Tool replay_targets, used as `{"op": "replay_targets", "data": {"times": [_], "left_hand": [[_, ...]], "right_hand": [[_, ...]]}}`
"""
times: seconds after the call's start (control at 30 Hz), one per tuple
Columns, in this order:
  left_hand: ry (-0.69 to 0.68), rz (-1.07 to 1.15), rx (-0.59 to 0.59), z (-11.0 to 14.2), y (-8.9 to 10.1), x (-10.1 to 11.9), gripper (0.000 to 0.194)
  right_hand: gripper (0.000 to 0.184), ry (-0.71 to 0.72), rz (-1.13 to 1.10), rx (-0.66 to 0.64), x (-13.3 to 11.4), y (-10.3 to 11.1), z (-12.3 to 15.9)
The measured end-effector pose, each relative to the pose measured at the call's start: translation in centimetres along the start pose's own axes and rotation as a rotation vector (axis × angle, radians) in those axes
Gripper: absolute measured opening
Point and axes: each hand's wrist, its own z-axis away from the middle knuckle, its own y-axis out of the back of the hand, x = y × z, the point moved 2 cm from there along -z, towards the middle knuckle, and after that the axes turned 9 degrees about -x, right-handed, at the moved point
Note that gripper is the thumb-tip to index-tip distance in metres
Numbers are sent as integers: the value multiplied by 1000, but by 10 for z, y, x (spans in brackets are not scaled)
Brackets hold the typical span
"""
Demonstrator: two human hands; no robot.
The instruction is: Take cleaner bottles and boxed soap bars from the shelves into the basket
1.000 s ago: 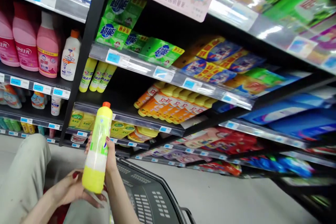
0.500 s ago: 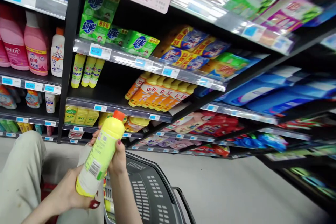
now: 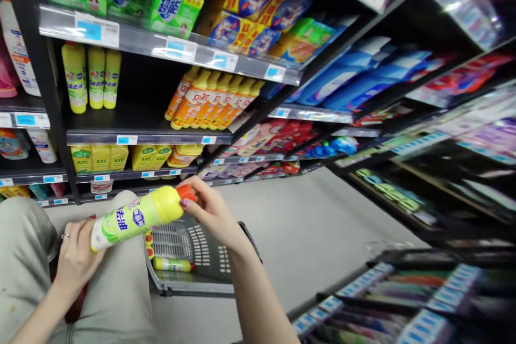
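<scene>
A yellow-green cleaner bottle (image 3: 135, 219) with a red cap lies tilted across my lap, its cap end up to the right. My left hand (image 3: 78, 252) is wrapped round the bottle's base. At the other end, my right hand (image 3: 207, 209) grips the red cap (image 3: 186, 193) between thumb and fingers. Below sits a grey shopping basket (image 3: 209, 274) on the floor; inside it lies a similar yellow bottle (image 3: 172, 264), with red and yellow items partly hidden by my leg.
Ahead stands a shelf (image 3: 149, 138) with similar yellow bottles (image 3: 97, 78), orange bottles (image 3: 213, 99) and AXE bottles (image 3: 100, 158). Green soap packs (image 3: 171, 8) are on the level above. More shelving (image 3: 363, 301) runs along the right. Grey floor (image 3: 290, 215) lies between.
The bottle has turned from steep to nearly level, its printed front now facing me. My right hand has moved from its upper body to the cap. The view has swung right.
</scene>
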Motion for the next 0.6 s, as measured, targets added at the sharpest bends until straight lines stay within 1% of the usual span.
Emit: {"op": "replay_targets", "data": {"times": [0.07,0.1,0.17,0.2,0.27,0.33,0.37,0.4,0.47,0.5,0.6], "left_hand": [[-54,59,-71,1,-14,0,40],[-66,103,-142,2,-22,1,44],[-39,185,-344,5,-38,-2,56],[4,208,-458,8,-46,-6,62],[130,176,-690,16,-60,-23,65],[256,68,-922,27,-72,-48,62],[311,3,-1030,34,-76,-61,61],[350,-40,-1099,39,-80,-74,60],[398,-88,-1181,50,-86,-94,58],[413,-99,-1202,55,-89,-101,58],[448,-127,-1264,70,-97,-112,58]], "right_hand": [[23,-20,94,-34,0,5,19],[20,-23,171,-22,-1,8,29],[16,-33,358,15,1,12,48],[14,-47,451,31,5,13,56],[14,-107,607,41,25,16,68],[14,-228,732,9,61,16,75],[13,-322,779,-33,86,14,75],[12,-426,811,-85,114,12,75],[11,-621,822,-196,175,5,70],[13,-678,806,-232,205,0,66],[16,-759,730,-286,286,-16,50]]}}
